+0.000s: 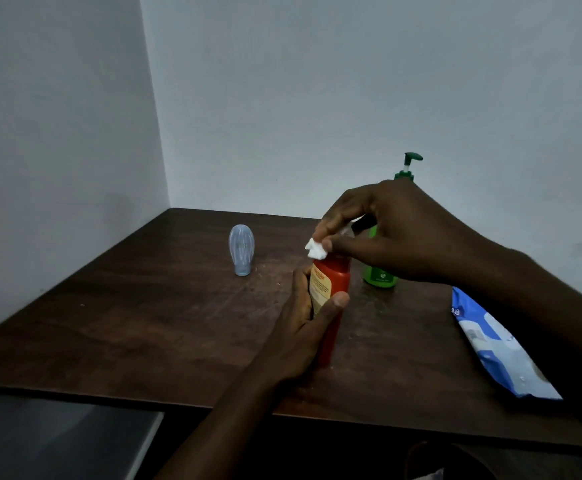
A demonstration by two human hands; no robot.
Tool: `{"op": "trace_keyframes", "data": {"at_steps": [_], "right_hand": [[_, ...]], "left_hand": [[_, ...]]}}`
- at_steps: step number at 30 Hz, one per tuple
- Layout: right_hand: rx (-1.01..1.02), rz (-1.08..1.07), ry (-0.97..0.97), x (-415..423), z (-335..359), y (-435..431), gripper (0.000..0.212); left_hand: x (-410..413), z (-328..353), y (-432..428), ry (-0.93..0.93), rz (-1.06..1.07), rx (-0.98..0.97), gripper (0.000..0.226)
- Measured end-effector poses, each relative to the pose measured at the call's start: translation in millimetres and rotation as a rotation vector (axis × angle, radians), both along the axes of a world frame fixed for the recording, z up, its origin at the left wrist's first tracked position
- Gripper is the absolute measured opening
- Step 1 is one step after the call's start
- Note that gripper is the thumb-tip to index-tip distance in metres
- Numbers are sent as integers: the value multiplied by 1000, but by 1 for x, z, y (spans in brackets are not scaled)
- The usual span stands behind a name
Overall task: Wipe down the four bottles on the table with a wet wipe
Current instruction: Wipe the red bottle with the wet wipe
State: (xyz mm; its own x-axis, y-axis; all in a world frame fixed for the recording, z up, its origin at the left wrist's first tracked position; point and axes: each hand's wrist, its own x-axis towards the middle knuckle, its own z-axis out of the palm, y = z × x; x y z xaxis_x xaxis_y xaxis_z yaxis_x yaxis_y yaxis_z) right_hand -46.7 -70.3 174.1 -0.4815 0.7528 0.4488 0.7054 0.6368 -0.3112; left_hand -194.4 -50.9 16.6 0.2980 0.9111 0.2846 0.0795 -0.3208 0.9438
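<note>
The red bottle (333, 282) stands nearly upright at the middle of the table (144, 323), and the left hand (303, 327) grips its body from the left. The right hand (386, 233) pinches the bunched wet wipe (316, 249) at the bottle's top, directly above that grip.

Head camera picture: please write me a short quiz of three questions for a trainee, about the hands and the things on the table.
1. True or false: the left hand grips the red plastic bottle with a yellow label.
2. What does the right hand pinch at the top of that bottle? A) white wet wipe B) a yellow sponge C) a green cap
3. Fill in: the blue-and-white wipe packet lies on the dark wooden table at the person's ____ side.
Key: 1 true; 2 A; 3 right.
</note>
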Motion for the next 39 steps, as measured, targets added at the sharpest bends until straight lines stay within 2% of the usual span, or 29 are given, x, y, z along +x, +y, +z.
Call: {"op": "trace_keyframes", "data": {"at_steps": [8,10,14,17,20,25,30,35,39], "right_hand": [[437,36,-123,21,-28,-18,22],[485,-3,-101,33,-36,-18,26],[409,-112,194,51,-50,-20,25],[431,-132,328,42,-55,-25,21],[446,-79,269,29,-63,-26,25],[537,-107,194,15,-71,-22,27],[584,-156,100,2,-77,-22,26],[527,-204,137,11,-87,-28,25],[476,-208,253,21,-85,-38,18]], "left_hand": [[3,2,-1,7,19,4,51],[3,3,-1,5,22,22,54],[2,2,-2,24,32,25,44],[1,2,-1,15,30,27,52],[2,0,-1,-10,28,44,64],[2,-1,0,-12,28,25,56],[3,-2,-2,-35,25,62,59],[5,0,-1,-23,25,42,54],[6,-2,0,-19,42,79,64]]}}
